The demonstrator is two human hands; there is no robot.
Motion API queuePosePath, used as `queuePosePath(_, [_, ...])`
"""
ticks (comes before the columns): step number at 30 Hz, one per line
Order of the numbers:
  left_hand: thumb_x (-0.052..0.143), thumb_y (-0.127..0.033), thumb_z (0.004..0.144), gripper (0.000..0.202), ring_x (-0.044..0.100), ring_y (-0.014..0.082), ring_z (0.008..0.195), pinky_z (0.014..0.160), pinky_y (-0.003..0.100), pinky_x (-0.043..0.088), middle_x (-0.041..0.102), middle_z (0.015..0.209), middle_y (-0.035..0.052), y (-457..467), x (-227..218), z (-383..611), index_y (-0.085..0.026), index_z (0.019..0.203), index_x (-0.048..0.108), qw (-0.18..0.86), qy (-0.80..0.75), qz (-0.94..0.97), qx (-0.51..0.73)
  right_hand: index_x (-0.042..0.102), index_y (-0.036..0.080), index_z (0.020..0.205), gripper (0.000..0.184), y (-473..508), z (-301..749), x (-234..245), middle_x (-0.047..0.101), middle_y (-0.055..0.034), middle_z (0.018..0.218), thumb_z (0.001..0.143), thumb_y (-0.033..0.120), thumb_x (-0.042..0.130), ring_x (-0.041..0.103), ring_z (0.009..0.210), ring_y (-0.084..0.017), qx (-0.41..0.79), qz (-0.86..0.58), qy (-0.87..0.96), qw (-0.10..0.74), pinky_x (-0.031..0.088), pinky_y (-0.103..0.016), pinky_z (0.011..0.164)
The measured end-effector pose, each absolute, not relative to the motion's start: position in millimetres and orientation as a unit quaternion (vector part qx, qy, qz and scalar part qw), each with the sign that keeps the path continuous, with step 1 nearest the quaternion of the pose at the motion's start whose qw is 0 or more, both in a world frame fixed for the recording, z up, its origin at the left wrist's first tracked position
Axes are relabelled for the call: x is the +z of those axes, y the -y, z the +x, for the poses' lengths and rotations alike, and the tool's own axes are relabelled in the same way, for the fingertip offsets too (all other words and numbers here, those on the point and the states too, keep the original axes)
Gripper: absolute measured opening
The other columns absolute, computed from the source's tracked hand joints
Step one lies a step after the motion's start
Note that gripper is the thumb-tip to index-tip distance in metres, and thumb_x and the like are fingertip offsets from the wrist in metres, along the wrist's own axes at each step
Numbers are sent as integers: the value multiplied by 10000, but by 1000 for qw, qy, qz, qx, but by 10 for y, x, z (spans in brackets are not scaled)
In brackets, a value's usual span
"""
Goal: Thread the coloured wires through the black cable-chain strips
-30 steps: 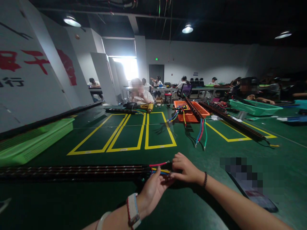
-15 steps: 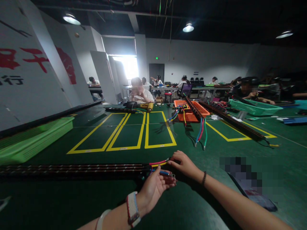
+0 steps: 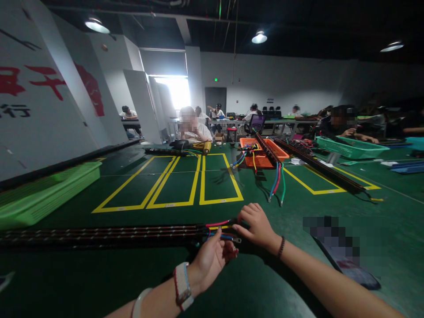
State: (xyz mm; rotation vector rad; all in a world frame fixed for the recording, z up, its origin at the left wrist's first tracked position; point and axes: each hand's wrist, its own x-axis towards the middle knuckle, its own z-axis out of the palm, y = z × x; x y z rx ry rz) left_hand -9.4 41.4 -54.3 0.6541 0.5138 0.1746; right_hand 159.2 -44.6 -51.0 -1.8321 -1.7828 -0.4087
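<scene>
A long black bar-shaped cable assembly (image 3: pixel 109 234) lies across the near table on the left. From its right end come a red cable (image 3: pixel 218 224), a yellow cable (image 3: pixel 223 228) and a blue cable (image 3: pixel 226 237), the blue one ending in a bare metal lug. My left hand (image 3: pixel 212 263) is palm up under the cable ends, its thumb across the blue cable and its fingers curled. My right hand (image 3: pixel 257 227) comes from the right, thumb and fingers bent around the yellow cable's tip, which they hide. The red cable's end reaches beside these fingers.
A light green basket (image 3: pixel 66 187) stands at left. An orange basket (image 3: pixel 265 152) bears another bar with coloured cables. Further right are a long dark bar (image 3: pixel 324 170) and a teal basket (image 3: pixel 351 148). A partly pixelated dark phone-like object (image 3: pixel 347 260) lies near my right forearm. Several people sit beyond.
My left fingers have curled in from a straighter pose, baring more of the blue cable's lug. The right hand has shifted slightly, its fingers raised a little; the cables stay nearly in place.
</scene>
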Motion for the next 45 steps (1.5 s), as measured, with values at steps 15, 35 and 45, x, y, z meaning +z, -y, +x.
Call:
queuePosePath(15, [388,-404,901,378,559,163,694,712,289,394,566,684,73,-406,-550,-85,-93,759,548,911,-205,354,60,547,174,682,279,438,1539,-534,523,-40,712,894,346,492,407,700,-159,-229,-601,735,214,298,-333,741])
queuePosePath(35, [481,-427,844,335,597,172,670,658,271,400,585,650,69,-402,-530,-110,-105,785,552,888,-183,422,9,553,213,1093,320,372,1587,-582,546,-74,1089,878,446,517,468,1059,-226,21,-664,631,400,328,-381,920])
queuePosePath(45, [382,-317,881,292,598,171,666,661,276,414,588,657,78,-393,-552,-104,-96,795,551,892,-170,420,14,606,222,1080,345,267,1564,-480,619,-42,999,852,477,559,512,967,-206,116,-674,663,304,319,-361,885])
